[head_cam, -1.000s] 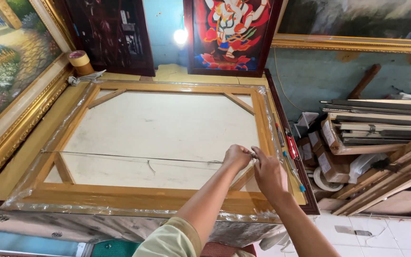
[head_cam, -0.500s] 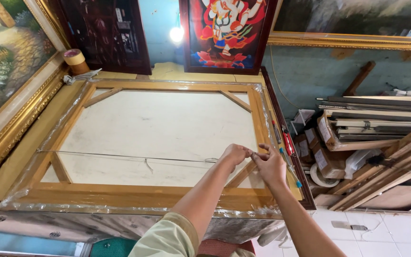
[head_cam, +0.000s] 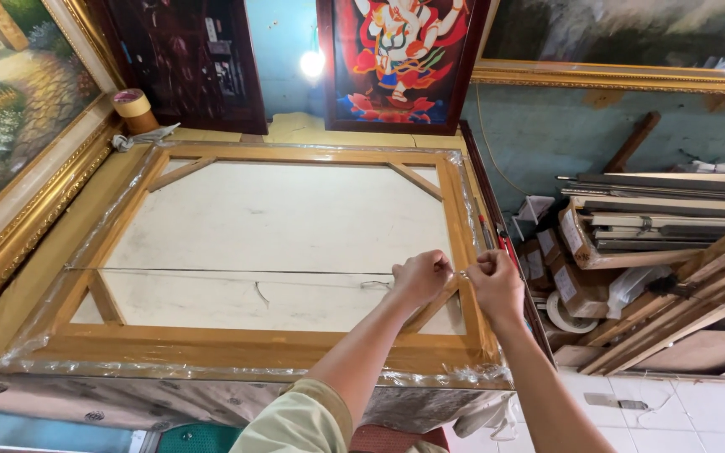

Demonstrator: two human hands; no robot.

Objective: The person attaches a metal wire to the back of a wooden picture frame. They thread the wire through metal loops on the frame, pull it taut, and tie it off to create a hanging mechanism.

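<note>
Wooden frame (head_cam: 279,344); left hand (head_cam: 419,277) and right hand (head_cam: 495,283) pinching wire (head_cam: 211,270).

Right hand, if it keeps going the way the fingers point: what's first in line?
The right hand points left, pinching the wire end at the frame's right rail. First contact would likely be the left hand, almost touching it already; depth unclear.

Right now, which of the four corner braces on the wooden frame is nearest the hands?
The bottom-right brace: it runs right beneath the left hand and right hand; the other three sit at far corners.

left hand (head_cam: 419,277), right hand (head_cam: 495,281), wire (head_cam: 237,270), frame (head_cam: 253,344)
</note>
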